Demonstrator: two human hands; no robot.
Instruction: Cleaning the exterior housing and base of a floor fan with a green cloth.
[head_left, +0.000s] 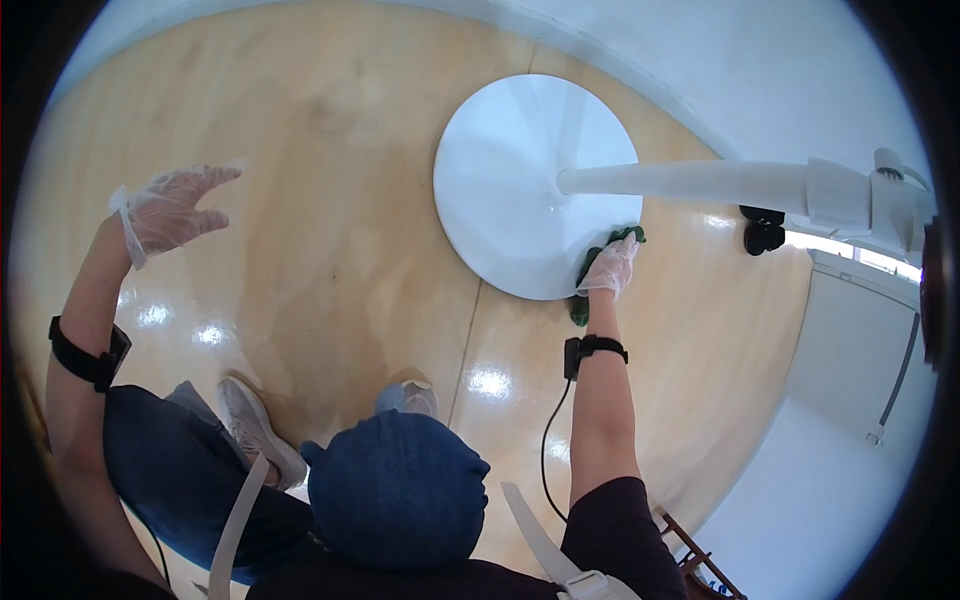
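Observation:
A round white base plate (510, 172) lies on the floor, with a white pole (690, 180) rising from it towards the right. My right hand (613, 266), in a clear plastic glove, presses a dark green cloth (589, 262) against the plate's lower right edge. Part of the cloth hangs past the rim near my wrist. To the far left, my gloved left hand (180, 210) is held in the air with thumb and fingers apart, holding nothing.
White walls (675, 45) curve behind the plate. A pair of black shoes (763, 238) is beyond the pole. A white panel (847, 330) stands at the right, and brown wooden furniture (697, 555) at the lower right. My shoes (259, 427) are on the wood-look floor (337, 225).

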